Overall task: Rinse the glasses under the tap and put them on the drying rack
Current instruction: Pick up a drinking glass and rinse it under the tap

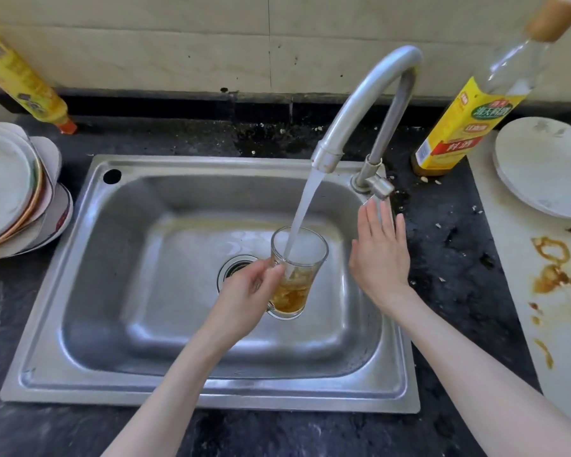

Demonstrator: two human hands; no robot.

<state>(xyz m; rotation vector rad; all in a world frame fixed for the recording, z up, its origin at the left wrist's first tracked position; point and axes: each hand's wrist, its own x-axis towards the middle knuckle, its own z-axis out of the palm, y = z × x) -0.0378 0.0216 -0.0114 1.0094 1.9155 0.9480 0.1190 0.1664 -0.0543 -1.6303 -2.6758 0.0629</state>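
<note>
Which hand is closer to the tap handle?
The right hand. Its straight fingertips reach up just below the tap handle at the sink's right rim. The left hand is farther away, over the basin, holding the glass under the water.

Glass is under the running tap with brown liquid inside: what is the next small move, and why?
Probably tip the glass over the sink to pour it out. The left hand grips it upright, the stream lands inside, and amber liquid sits at the bottom. The right hand hovers open beside it.
</note>
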